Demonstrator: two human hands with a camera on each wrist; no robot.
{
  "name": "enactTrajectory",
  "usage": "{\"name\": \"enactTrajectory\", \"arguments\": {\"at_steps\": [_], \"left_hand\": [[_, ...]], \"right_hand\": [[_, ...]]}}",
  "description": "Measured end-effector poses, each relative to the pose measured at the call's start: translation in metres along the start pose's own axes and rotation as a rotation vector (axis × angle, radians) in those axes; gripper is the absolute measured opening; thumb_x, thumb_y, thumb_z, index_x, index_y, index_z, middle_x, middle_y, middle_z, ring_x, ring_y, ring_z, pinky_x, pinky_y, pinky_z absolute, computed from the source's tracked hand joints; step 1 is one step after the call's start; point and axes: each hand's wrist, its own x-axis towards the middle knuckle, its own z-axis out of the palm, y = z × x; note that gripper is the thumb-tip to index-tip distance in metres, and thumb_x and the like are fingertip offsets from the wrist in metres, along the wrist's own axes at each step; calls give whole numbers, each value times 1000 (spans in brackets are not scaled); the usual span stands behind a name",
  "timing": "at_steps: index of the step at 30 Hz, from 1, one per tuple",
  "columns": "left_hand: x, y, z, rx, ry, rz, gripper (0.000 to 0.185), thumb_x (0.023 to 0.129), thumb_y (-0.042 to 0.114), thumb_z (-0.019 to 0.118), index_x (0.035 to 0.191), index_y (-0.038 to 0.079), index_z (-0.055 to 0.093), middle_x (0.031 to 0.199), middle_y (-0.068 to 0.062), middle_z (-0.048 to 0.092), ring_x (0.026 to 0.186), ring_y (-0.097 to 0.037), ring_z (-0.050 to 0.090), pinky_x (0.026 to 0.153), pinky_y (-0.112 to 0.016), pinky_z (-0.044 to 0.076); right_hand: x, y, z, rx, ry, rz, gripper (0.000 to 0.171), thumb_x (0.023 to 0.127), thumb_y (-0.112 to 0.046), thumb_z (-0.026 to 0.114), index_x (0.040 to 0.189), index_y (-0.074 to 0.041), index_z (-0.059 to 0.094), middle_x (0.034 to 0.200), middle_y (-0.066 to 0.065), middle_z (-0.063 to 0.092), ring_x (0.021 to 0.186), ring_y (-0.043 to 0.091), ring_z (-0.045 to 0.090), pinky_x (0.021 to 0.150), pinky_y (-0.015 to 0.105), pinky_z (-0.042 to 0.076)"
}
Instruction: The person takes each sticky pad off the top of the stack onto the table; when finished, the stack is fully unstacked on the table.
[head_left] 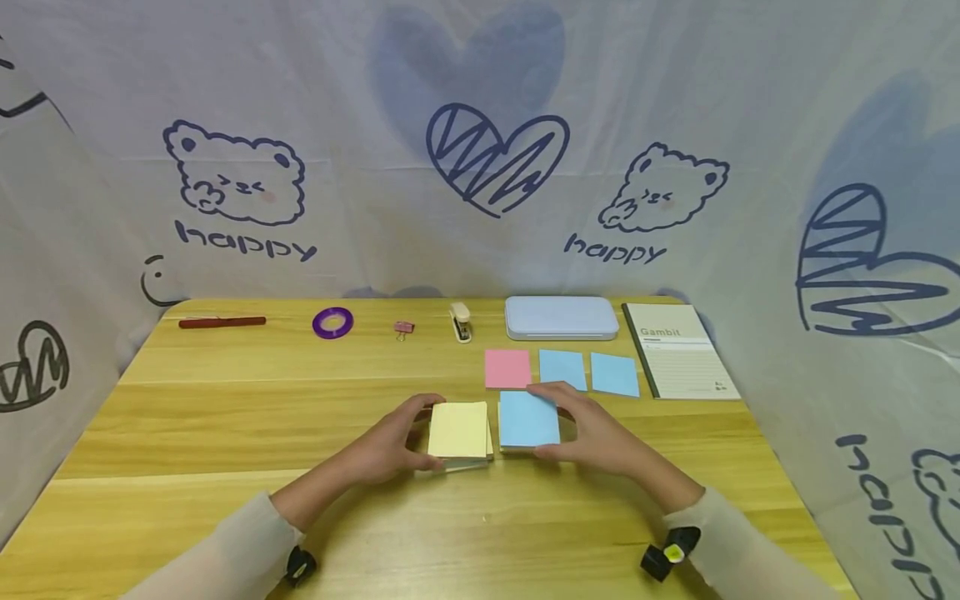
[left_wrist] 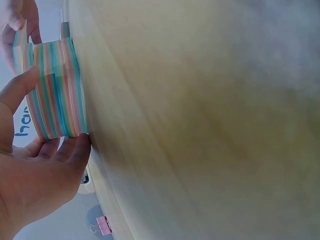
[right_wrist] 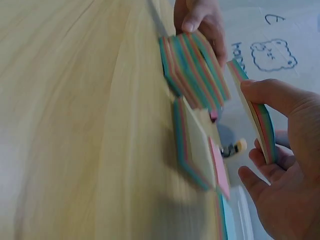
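Gripping a yellow-topped sticky-note block (head_left: pixel 459 431) at mid-table, the left hand (head_left: pixel 390 446) curls round it; the right hand (head_left: pixel 592 433) pinches a blue-topped stack (head_left: pixel 528 419) beside it, near a notebook (head_left: pixel 678 350) reading "Gambit".

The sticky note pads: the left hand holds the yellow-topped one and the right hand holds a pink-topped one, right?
Not quite. The left hand holds the yellow-topped pad, but the pad in the right hand is blue-topped, as the head view shows. Pink is only a loose note behind.
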Motion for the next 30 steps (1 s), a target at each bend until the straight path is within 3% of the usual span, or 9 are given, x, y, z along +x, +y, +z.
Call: {"name": "enactTrajectory", "arguments": {"at_steps": [14, 30], "left_hand": [[0, 1, -1, 9, 2, 7, 87, 84, 8, 85, 155, 3, 35, 155, -23, 43, 147, -48, 35, 117, -60, 36], [-1, 2, -1, 10, -4, 6, 86, 85, 9, 85, 155, 4, 35, 156, -22, 42, 147, -48, 36, 118, -59, 36]], "right_hand": [[-34, 54, -21, -79, 58, 57, 84, 86, -38, 85, 156, -15, 45, 158, 13, 44, 145, 42, 40, 114, 69, 35], [-41, 77, -19, -113, 41, 43, 81, 87, -35, 84, 154, -9, 47, 159, 16, 42, 146, 43, 37, 115, 66, 35]]}}
